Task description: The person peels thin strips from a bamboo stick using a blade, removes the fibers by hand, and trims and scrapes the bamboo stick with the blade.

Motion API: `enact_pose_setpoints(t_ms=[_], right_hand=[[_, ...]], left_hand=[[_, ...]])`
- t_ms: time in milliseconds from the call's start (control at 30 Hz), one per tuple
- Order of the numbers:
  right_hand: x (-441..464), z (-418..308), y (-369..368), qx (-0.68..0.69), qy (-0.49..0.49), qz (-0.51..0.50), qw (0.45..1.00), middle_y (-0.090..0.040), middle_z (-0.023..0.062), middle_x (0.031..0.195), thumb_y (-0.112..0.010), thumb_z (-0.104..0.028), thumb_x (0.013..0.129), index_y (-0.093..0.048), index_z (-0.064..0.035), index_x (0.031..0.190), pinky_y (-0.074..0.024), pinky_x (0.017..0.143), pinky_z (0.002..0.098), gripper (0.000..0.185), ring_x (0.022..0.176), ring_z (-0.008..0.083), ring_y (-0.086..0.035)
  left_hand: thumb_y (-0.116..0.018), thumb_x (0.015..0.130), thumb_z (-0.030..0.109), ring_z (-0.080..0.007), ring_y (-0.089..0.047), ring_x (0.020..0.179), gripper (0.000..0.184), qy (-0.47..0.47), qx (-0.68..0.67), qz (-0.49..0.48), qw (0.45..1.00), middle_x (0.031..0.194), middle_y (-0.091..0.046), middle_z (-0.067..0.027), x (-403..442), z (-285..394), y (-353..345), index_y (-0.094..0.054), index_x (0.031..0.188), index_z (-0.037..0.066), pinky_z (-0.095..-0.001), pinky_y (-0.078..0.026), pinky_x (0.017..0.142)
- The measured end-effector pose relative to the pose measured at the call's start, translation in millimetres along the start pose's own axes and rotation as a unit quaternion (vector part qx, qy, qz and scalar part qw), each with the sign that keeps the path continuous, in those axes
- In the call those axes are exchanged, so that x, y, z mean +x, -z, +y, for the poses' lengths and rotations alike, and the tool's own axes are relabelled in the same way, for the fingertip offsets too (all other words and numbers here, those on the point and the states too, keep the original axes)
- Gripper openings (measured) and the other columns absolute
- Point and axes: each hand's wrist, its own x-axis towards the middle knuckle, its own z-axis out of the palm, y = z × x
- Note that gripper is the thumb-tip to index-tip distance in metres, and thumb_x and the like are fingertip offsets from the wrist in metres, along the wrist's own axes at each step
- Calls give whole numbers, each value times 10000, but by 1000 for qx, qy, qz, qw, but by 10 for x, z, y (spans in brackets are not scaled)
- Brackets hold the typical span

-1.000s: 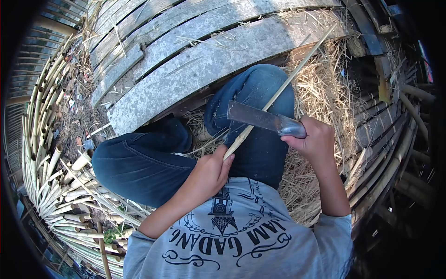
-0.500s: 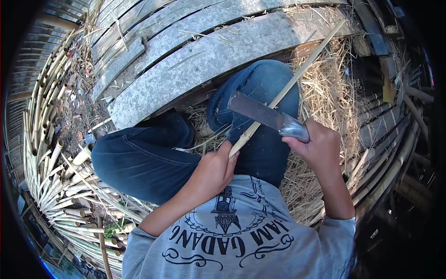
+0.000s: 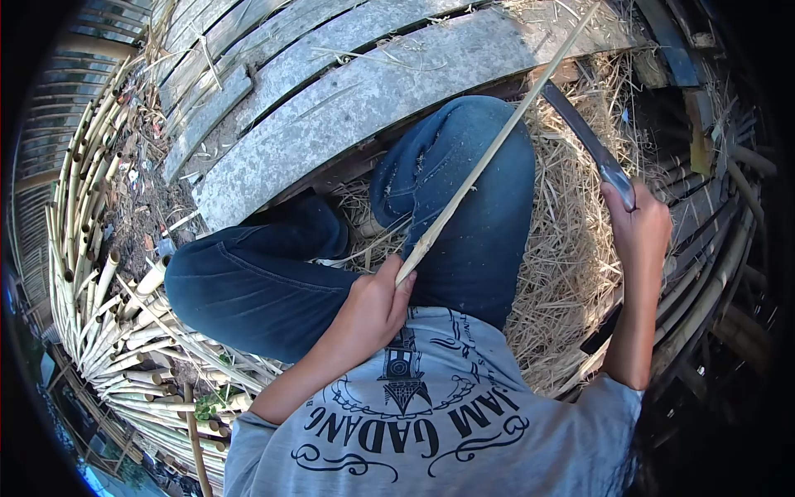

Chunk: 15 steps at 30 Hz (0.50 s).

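Note:
My left hand is closed around the near end of a long, thin bamboo strip. The strip slants up and to the right across my bent knee, and its far end lies over the wooden planks. In my right hand is the handle of a large knife, held off to the right above the shavings. Its dark blade points up and to the left, its tip close to the strip; whether they touch I cannot tell.
Weathered planks form a platform in front of my legs. Pale shavings cover the ground on the right. Many cut bamboo poles are stacked along the left. More poles lie at the right edge.
The knife has swung from across the middle of the strip out to the right and forward, its blade turned. My left hand and the strip have shifted slightly left.

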Motion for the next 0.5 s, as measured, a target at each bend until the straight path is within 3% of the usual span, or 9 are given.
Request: enact_pose_setpoints(t_ms=[67, 167, 367, 500], right_hand=[[-239, -261, -63, 134, 104, -24, 985, -575, 125, 558, -720, -564, 731, -568, -41, 699, -450, 470, 377, 546, 504, 301, -600], [-425, -601, -262, 141, 257, -67, 954, -533, 93, 524, -697, -664, 675, -476, -76, 603, -447, 436, 356, 633, 468, 259, -582], [-151, -468, -520, 174, 304, 3, 937, -475, 59, 494, -629, -762, 651, -448, -78, 573, -417, 398, 334, 712, 420, 227, -539], [-60, -300, -539, 115, 262, 31, 958, -428, 46, 480, -578, -830, 617, -428, -87, 557, -398, 389, 325, 760, 413, 201, -514]], left_hand=[[-503, 946, 96, -472, -545, 573, 156, -19, -12, 44, 999, 560, -505, -254, 109, 33, -44, -437, 880, -29, -487, -398, 501], [-500, 950, 100, -473, -540, 567, 159, -32, -30, 23, 999, 554, -495, -249, 118, 36, -67, -437, 881, -29, -479, -396, 499], [-489, 969, 123, -453, -539, 549, 185, -26, -25, 8, 999, 564, -498, -247, 145, 117, 12, -436, 875, -27, -461, -398, 501], [-489, 970, 125, -443, -538, 532, 196, -16, -32, 5, 999, 550, -495, -237, 133, 152, 32, -431, 861, -27, -461, -396, 499]])
